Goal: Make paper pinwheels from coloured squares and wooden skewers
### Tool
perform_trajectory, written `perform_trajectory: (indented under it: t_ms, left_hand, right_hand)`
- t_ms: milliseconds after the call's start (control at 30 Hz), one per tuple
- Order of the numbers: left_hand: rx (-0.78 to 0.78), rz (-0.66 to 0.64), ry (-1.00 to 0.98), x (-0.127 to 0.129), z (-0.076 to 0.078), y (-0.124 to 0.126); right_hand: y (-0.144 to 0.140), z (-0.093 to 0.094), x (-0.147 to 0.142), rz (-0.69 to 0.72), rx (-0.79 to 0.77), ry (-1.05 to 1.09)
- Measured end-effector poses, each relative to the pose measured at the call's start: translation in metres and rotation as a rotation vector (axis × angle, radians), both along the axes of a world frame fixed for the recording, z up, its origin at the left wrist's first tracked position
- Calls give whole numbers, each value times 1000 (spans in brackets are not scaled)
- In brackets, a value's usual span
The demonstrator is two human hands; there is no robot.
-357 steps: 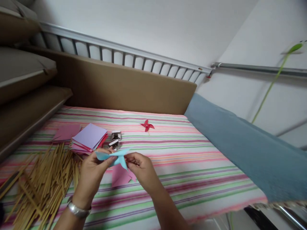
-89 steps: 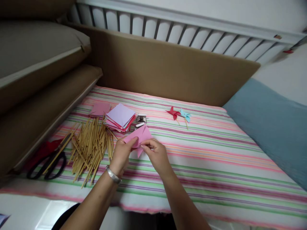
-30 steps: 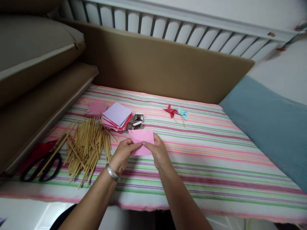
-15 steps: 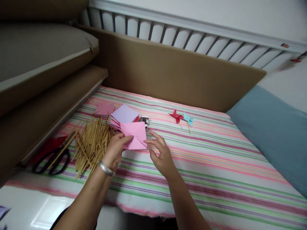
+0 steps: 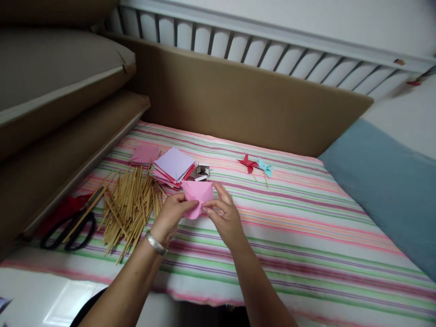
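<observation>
My left hand (image 5: 169, 217) and my right hand (image 5: 223, 215) both pinch a pink paper square (image 5: 197, 196), which is bent into a curved, half-folded shape above the striped cloth (image 5: 289, 227). A silver bracelet sits on my left wrist. Just behind the paper lies a stack of coloured paper squares (image 5: 173, 166) with a lilac sheet on top, and small metal clips (image 5: 202, 170) beside it. A red pinwheel (image 5: 248, 163) and a light blue pinwheel (image 5: 265, 167) lie farther back on the cloth.
A heap of bamboo sticks (image 5: 131, 206) lies to the left, with black-handled scissors (image 5: 70, 225) beyond it. A single pink sheet (image 5: 146, 154) lies behind the sticks. Brown cushions (image 5: 61, 81) rise on the left, a brown board (image 5: 245, 100) at the back, a blue blanket (image 5: 381, 186) on the right.
Half a second ago only my left hand held the flat pink sheet; now my right hand has joined it and the sheet is bent. The blue pinwheel held earlier now lies beside the red one.
</observation>
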State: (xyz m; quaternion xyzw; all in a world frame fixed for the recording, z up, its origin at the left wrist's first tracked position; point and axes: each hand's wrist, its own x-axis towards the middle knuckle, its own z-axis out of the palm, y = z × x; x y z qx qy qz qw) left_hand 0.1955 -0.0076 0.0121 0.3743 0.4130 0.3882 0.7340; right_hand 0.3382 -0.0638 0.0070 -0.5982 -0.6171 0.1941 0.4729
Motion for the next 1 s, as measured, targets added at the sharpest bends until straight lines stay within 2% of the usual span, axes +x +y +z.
perform_trajectory:
  t_ms: [233, 500, 667, 800, 900, 1000]
  left_hand:
    - [43, -80, 8, 6, -7, -1]
    - [59, -150, -10, 4, -4, -2]
    - [101, -139, 20, 5, -6, -1]
    - [153, -144, 119, 3, -8, 2]
    - [212, -240, 206, 2, -10, 2]
    - [290, -392, 260, 2, -12, 0]
  right_hand:
    - [1, -4, 0, -96, -66, 69]
    - [2, -1, 0, -168, -122, 150]
    - [2, -1, -2, -191, -147, 158]
    - [-1, 9, 4, -227, -115, 169]
    - [-6, 19, 15, -183, -103, 75]
    - [-10, 24, 24, -24, -199, -21]
